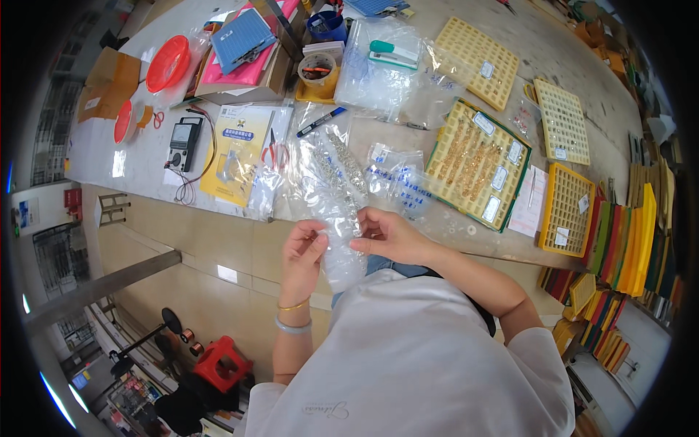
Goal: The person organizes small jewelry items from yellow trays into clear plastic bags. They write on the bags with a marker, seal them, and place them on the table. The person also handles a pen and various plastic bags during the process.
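Note:
Between my hands, at the table's front edge, is a long clear plastic bag (341, 244). Its far part lies on the table with many small silvery metal pieces (341, 166) inside or under the film; I cannot tell which. My left hand (304, 247) pinches the bag's left edge between thumb and fingers. On the opposite edge, my right hand (389, 237) has its thumb and bent fingers closed on the plastic. The bag's near end hangs toward my lap. Beyond it lies a blue marker (321, 121), and small bags with blue handwriting (397, 175) lie to the right.
Gridded yellow trays (480, 164) of small parts stand at the right. Left are a multimeter (183, 142) with leads, a yellow booklet (237, 153) and red-handled scissors (274, 154). Farther back sit a stapler (394, 54), a tub (318, 71) and a red bowl (168, 63).

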Motion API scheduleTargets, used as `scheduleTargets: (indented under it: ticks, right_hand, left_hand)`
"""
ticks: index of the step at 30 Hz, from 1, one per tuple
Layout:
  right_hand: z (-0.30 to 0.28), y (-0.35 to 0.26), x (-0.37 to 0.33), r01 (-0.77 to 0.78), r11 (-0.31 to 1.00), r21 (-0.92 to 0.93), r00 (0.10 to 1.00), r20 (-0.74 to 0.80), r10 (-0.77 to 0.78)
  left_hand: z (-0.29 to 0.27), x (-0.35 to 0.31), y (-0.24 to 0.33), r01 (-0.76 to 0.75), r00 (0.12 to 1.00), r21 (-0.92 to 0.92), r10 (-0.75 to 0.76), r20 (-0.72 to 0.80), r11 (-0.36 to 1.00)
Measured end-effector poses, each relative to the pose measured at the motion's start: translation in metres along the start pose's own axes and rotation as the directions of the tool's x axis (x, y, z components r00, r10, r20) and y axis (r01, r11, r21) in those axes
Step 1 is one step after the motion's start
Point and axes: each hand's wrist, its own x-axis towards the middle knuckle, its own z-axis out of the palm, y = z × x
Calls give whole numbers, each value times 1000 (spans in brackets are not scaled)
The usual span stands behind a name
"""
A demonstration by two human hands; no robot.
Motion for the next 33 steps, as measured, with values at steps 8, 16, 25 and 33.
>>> scheduleTargets:
  ticks: [8,16,25,33]
  right_hand:
    - [0,-14,-13,72,988,135,995,-80,-62]
    - [-12,-24,-25,-35,990,133,985,-164,57]
    - [-17,-45,-42,31,997,-75,987,-157,-43]
    - [-10,-43,-44,49,977,-205,978,-189,-89]
  left_hand:
    - [25,0,2,31,996,-101,-23,82,994]
    - [41,-1,-3,195,969,110,-209,129,975]
    - [58,-5,2,162,981,161,-177,84,974]
    - [61,-12,-1,12,1000,276,-19,22,961]
